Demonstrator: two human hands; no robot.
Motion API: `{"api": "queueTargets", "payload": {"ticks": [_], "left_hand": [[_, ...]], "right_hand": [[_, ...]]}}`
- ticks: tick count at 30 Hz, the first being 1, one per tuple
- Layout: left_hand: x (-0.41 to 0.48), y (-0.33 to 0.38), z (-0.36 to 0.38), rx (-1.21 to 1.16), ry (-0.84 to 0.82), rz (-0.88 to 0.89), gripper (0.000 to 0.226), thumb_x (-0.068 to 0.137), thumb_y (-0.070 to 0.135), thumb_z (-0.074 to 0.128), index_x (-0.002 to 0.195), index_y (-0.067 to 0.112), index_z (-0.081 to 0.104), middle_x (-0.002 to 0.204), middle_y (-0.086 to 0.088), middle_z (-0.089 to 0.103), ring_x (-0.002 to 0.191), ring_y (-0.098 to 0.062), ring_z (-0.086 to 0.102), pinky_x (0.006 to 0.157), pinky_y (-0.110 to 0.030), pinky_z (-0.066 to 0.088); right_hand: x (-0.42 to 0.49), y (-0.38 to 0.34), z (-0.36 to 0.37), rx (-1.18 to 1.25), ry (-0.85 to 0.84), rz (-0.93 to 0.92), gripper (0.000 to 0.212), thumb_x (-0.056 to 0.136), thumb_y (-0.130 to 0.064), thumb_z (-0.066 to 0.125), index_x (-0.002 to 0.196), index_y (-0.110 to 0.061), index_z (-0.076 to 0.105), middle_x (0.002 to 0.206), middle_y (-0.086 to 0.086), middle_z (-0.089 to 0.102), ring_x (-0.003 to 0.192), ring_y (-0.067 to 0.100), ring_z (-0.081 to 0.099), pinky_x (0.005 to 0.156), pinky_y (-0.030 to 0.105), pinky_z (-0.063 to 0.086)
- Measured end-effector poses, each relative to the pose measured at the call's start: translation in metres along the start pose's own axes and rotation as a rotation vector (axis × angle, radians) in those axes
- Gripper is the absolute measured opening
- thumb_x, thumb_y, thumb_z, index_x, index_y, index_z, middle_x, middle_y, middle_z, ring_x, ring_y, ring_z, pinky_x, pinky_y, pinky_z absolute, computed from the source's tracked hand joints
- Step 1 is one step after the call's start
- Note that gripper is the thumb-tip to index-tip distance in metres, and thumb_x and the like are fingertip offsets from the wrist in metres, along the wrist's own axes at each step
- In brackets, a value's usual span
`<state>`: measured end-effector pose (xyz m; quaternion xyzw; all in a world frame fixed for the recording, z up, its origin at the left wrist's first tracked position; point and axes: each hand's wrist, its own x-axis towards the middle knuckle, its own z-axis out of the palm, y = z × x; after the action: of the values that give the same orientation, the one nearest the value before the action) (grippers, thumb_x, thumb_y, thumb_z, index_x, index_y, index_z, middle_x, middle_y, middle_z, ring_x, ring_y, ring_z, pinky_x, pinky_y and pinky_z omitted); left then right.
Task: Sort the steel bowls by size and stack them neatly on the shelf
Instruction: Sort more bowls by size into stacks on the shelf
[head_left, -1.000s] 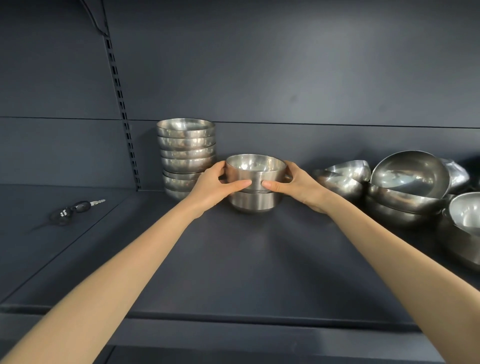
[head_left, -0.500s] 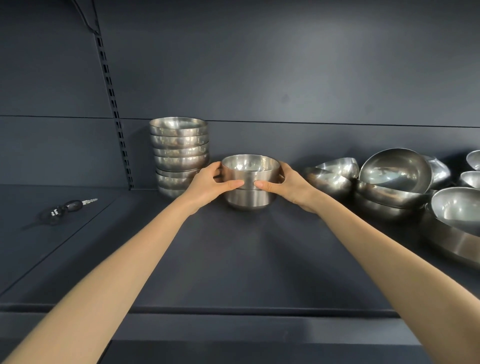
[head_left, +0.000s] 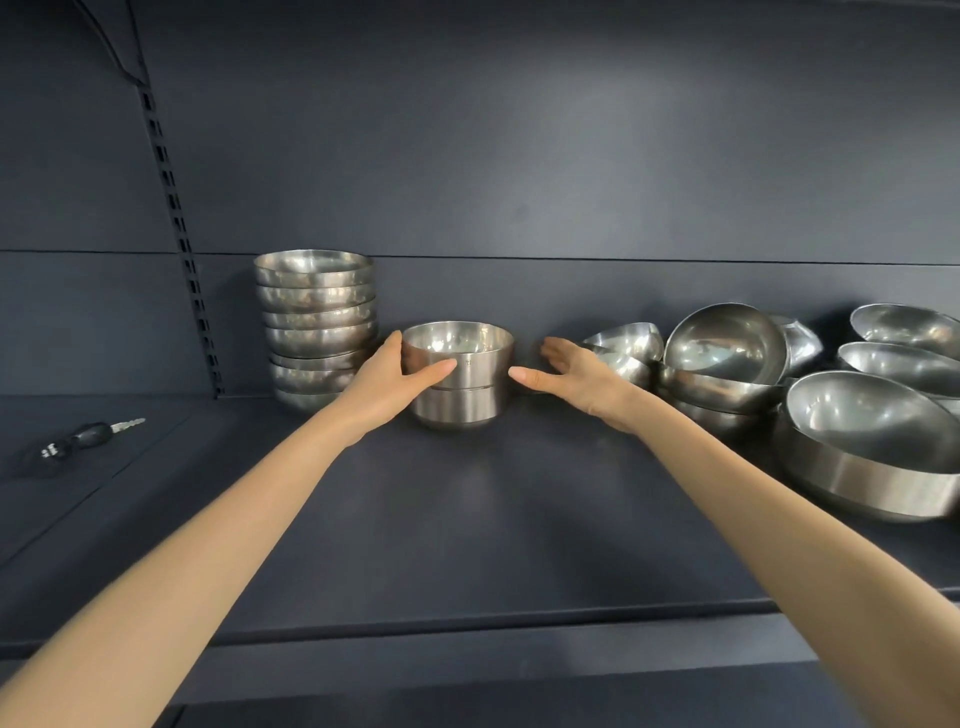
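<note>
Steel bowls stand in three groups along the back edge of the shelf (head_left: 467, 519). Toward the back left corner rises a tall stack (head_left: 317, 327) of what I count as seven nested bowls, upright and fairly even. Just to its right sits a two-bowl stack (head_left: 460, 379) of smaller, straighter-sided bowls, one nested in the other.

The left hand (head_left: 387, 387) grips this pair, with the thumb laid across the front wall and the fingers wrapped behind the left side. The right hand (head_left: 569, 371) is spread with its fingers straight, holding nothing and just beside the right wall. Whether its thumb tip touches the steel I cannot tell.

Along the right end lies a loose pile (head_left: 724, 358) of at least eight bowls of mixed sizes, several tilted on their sides. The largest bowl (head_left: 872, 457) sits nearest the front edge. Near the left end lies one key (head_left: 91, 435) with a black head.
</note>
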<state>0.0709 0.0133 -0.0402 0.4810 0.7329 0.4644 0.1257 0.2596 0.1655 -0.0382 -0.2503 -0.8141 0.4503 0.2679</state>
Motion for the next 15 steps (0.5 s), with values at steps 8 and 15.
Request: {"api": "queueTargets", "payload": {"ticks": [8, 15], "left_hand": [[-0.003, 0.027, 0.010, 0.185, 0.086, 0.113, 0.081, 0.095, 0.040, 0.054, 0.153, 0.005, 0.009, 0.160, -0.001, 0.012, 0.147, -0.013, 0.011, 0.113, -0.024, 0.013], [-0.002, 0.068, 0.045, 0.270, 0.162, 0.397, 0.070, 0.097, 0.029, 0.054, 0.152, 0.006, 0.018, 0.161, -0.004, 0.012, 0.148, -0.015, 0.011, 0.113, -0.019, 0.007]], "right_hand": [[-0.024, -0.001, -0.047, -0.190, 0.254, -0.141, 0.055, 0.083, -0.029, 0.072, 0.131, -0.010, 0.055, 0.129, 0.004, 0.059, 0.121, 0.013, 0.054, 0.105, 0.024, 0.040], [-0.030, -0.002, -0.092, -0.651, 0.322, -0.165, 0.057, 0.085, -0.033, 0.070, 0.132, -0.007, 0.053, 0.132, 0.009, 0.056, 0.122, 0.026, 0.051, 0.094, 0.022, 0.034]]}}
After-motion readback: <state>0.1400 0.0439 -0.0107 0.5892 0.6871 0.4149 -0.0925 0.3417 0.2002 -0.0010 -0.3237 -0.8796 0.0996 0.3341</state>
